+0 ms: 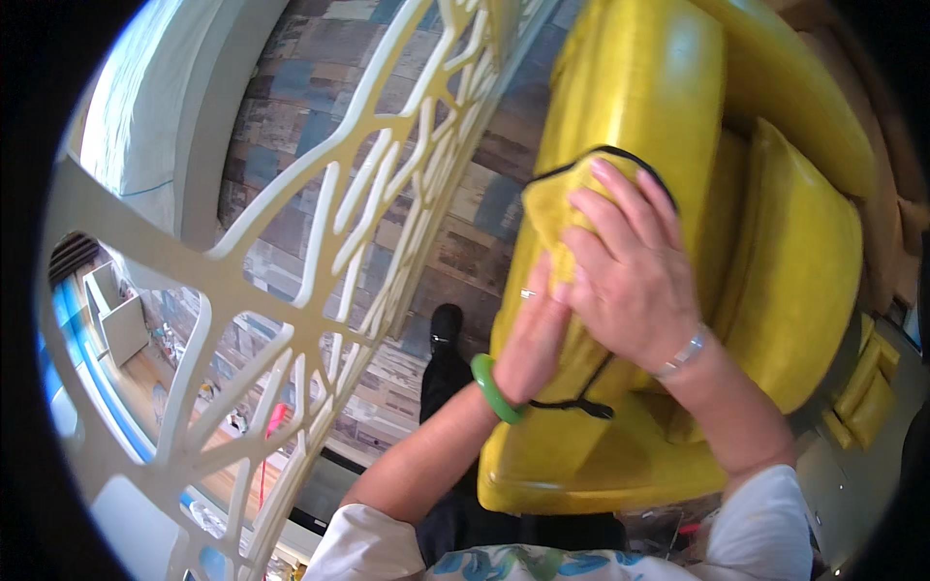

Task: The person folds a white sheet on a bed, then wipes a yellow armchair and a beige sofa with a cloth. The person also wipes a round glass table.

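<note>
Reaching forward on converging forearms, with the right hand palm-down, fingers outstretched, close against the left hand.

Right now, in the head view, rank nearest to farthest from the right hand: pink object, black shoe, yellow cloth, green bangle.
1. Yellow cloth, touching the right hand.
2. Green bangle, lower left.
3. Black shoe, farther left.
4. Pink object, left, behind cream lattice.

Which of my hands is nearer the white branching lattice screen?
Left. Your left hand is to the right of the lattice screen; your right hand is farther right, on the black-edged yellow cloth.
</note>
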Tool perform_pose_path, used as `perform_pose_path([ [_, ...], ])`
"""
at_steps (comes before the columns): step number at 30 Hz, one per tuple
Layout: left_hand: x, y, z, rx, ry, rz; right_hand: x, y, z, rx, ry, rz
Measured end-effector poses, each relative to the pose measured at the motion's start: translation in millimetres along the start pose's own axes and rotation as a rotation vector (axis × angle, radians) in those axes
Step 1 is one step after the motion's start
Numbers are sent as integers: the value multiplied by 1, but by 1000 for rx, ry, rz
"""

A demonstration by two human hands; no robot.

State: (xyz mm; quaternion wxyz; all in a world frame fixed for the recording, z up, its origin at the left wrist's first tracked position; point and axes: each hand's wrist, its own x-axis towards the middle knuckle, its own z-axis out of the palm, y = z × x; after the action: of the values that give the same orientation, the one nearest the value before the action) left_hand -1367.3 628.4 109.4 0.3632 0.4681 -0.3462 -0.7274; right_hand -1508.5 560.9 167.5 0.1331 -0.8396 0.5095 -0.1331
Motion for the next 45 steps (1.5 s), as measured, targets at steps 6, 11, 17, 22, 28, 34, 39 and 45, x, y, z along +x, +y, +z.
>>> perform_pose_path([
  [6,103,-49,-12,204,-337,169,45,14,-19,-341,-419,-136],
  [11,223,-29,-21,590,-248,483,157,55,-7,-700,-693,-141],
  [17,122,-79,-3,324,-249,328,117,28,-15,-654,-945,-238],
  [22,202,-29,-15,575,-244,621,178,59,-21,-751,-943,-220],
  [28,285,-19,-6,541,-274,701,195,81,-1,-966,-843,2],
  [34,222,-71,-11,134,-223,423,191,54,15,-942,-1283,-29],
  [39,340,-29,8,473,-256,567,248,176,8,-1156,-715,151],
  [45,376,-66,-23,365,-301,427,279,79,-10,-903,-1286,264],
])
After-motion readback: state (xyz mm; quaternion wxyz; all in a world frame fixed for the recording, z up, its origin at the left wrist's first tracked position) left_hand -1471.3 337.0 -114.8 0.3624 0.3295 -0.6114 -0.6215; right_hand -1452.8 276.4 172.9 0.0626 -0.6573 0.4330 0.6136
